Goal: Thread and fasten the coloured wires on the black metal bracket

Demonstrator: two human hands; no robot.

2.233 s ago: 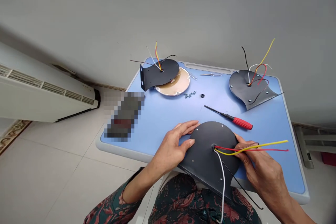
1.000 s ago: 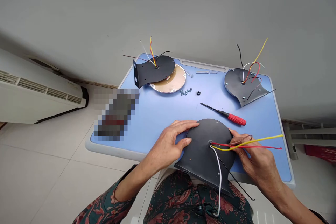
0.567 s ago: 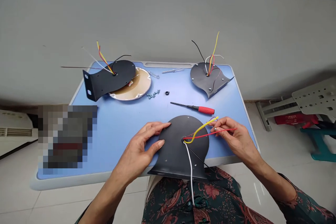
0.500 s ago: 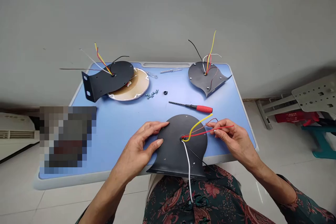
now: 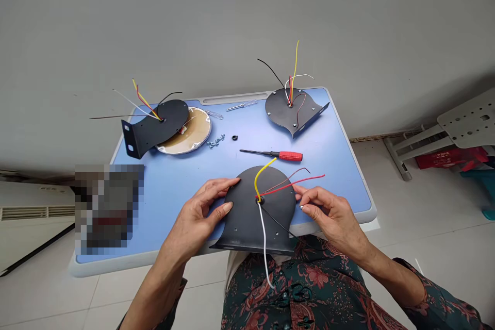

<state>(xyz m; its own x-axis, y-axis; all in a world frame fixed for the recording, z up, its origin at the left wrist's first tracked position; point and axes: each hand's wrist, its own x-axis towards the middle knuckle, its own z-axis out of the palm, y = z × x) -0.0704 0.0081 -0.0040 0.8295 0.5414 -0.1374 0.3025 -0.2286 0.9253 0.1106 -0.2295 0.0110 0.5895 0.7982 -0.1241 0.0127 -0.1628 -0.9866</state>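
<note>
A black metal bracket plate (image 5: 247,227) lies at the near table edge, its bent lip towards me. Yellow (image 5: 263,167), red (image 5: 297,182), white (image 5: 264,237), brown and black wires come out of its central hole. My left hand (image 5: 204,211) grips the plate's left side, thumb on top and fingers along the rim. By the right rim, my right hand (image 5: 328,214) pinches a small silver screw (image 5: 302,207) between thumb and finger. Just beyond the plate lies a screwdriver (image 5: 286,155) with a red handle.
At the back left, another wired bracket plate (image 5: 154,131) rests on a round tan disc (image 5: 197,131). A screw-studded plate (image 5: 278,113) stands back right. Loose screws (image 5: 215,141), a black ring (image 5: 234,137) and clear-handled screwdrivers (image 5: 242,105) lie between. A pixelated patch covers the table's left.
My right hand has let go of the red wire and moved left, close to the plate's right rim. My left hand keeps its hold. The whole view has shifted slightly.
</note>
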